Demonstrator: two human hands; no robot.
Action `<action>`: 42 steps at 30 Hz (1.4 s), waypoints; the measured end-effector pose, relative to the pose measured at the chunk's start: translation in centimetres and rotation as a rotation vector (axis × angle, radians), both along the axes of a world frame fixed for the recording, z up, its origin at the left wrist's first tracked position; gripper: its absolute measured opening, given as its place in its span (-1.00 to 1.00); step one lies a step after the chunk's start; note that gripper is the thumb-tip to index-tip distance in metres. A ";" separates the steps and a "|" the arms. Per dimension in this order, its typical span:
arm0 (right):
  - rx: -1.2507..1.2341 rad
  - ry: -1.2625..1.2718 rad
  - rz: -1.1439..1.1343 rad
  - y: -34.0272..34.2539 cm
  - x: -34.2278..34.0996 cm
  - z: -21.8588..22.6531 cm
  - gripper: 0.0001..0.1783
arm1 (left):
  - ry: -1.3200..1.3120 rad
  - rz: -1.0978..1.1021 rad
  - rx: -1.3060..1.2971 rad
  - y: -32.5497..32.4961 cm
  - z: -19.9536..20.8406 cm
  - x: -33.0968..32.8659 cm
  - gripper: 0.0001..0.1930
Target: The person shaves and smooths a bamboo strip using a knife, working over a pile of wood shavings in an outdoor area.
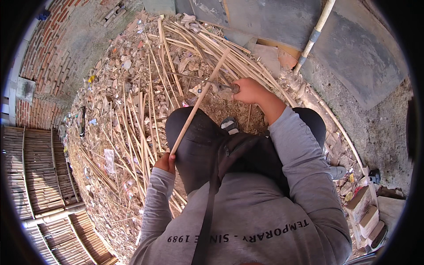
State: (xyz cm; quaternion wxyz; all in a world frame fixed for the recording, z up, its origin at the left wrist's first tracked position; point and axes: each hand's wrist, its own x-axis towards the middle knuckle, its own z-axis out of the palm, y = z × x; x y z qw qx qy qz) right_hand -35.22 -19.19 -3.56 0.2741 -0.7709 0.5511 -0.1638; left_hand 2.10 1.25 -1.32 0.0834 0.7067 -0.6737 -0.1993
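Observation:
My left hand (166, 163) is closed around the lower end of a long pale bamboo strip (192, 114). The strip slants up and to the right past my left knee, its far end free in the air. In my right hand (251, 92) is the handle of a large knife (223, 85), gripped in a fist. Its long dark blade points left and crosses the upper part of the strip; whether it is touching the strip's surface or cutting in I cannot tell. Both hands are beside my bent, dark-trousered knees.
Several loose bamboo strips (143, 128) lie on the littered ground at left, with a bundle (212, 44) ahead. A pole (314, 35) leans by grey panels (353, 57) at right. Slatted bamboo panels (39, 168) stand far left, below a brick wall (48, 53). Bricks (367, 216) are stacked lower right.

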 end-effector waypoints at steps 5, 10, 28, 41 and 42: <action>0.092 0.086 0.006 1.5 1.7 3.0 -0.72 | 0.046 0.031 0.078 0.8 0.5 0.5 -0.50; -0.012 0.080 -0.004 1.5 1.0 1.6 -0.72 | 0.160 0.007 0.121 0.8 0.9 1.0 -0.50; -0.064 -0.011 -0.110 -0.5 -0.1 -0.2 -0.76 | 0.215 0.042 0.231 1.4 2.6 2.2 -0.53; -0.071 -0.003 -0.246 0.7 -1.0 2.1 -0.59 | 0.168 0.069 0.259 1.9 4.7 1.7 -0.48; -0.041 0.002 -0.201 1.4 0.5 3.1 -0.59 | 0.176 0.080 0.259 2.3 4.7 1.6 -0.48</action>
